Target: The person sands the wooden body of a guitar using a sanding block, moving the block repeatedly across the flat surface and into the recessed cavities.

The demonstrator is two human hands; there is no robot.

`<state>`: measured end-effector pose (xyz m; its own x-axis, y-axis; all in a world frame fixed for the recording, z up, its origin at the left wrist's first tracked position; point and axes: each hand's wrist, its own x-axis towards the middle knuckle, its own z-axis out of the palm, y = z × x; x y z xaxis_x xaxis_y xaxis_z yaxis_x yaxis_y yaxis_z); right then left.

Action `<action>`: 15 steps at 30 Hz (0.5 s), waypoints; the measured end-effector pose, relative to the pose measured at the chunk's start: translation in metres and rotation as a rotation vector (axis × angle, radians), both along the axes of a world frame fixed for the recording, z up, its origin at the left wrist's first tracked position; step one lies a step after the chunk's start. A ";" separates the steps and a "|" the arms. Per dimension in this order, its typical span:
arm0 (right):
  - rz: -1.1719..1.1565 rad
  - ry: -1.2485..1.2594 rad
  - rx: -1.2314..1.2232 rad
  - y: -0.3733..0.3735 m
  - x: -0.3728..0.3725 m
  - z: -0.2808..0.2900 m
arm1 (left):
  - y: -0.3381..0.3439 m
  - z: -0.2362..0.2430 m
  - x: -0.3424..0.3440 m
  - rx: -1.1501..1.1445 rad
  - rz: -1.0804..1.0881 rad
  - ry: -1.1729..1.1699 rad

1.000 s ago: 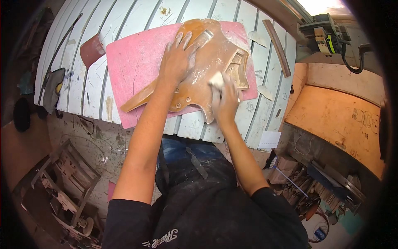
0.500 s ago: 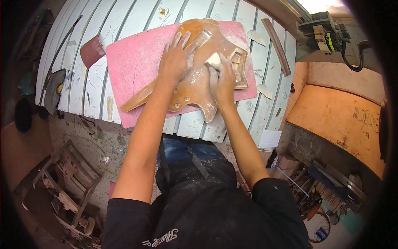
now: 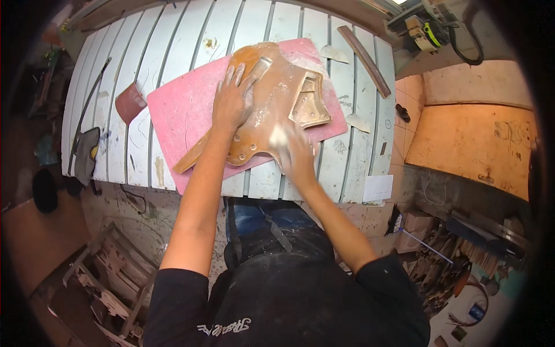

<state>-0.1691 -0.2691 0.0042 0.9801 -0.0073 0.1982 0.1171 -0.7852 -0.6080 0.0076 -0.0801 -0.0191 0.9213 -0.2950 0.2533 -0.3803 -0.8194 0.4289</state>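
Observation:
A brown, dust-streaked wooden guitar body (image 3: 267,104), with carved pockets and several holes, lies on a pink pad (image 3: 179,104). A long narrow wooden section (image 3: 191,157) extends at its lower left, partly hidden by my left forearm. My left hand (image 3: 230,98) rests spread on the body's upper left, beside a narrow slot, holding nothing. Low on the body, below the large pocket, my right hand (image 3: 295,151) is closed on a small white block (image 3: 278,136); both are smeared by motion.
The white slatted bench (image 3: 98,150) carries a red curved piece (image 3: 130,103), grey cloth (image 3: 87,150), pale cut pieces (image 3: 358,122), a dark wooden strip (image 3: 364,61) and paper (image 3: 377,187). A machine (image 3: 424,34) and plywood sheet (image 3: 468,150) are at right; a wooden frame (image 3: 113,277) stands lower left.
My right hand and white block went up the body, then down toward its lower edge, where they are now blurred. My left hand stays put. The camera view has shifted slightly.

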 end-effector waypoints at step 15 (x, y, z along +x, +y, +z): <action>-0.528 -0.136 -0.234 -0.126 -0.137 -0.078 | -0.118 -0.004 -0.181 0.142 -0.901 0.327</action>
<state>-0.3061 -0.3955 -0.0737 0.8213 -0.4285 0.3767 -0.2617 -0.8696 -0.4188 -0.1738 -0.1984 -0.0231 0.3531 -0.9331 -0.0677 -0.7704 -0.3311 0.5449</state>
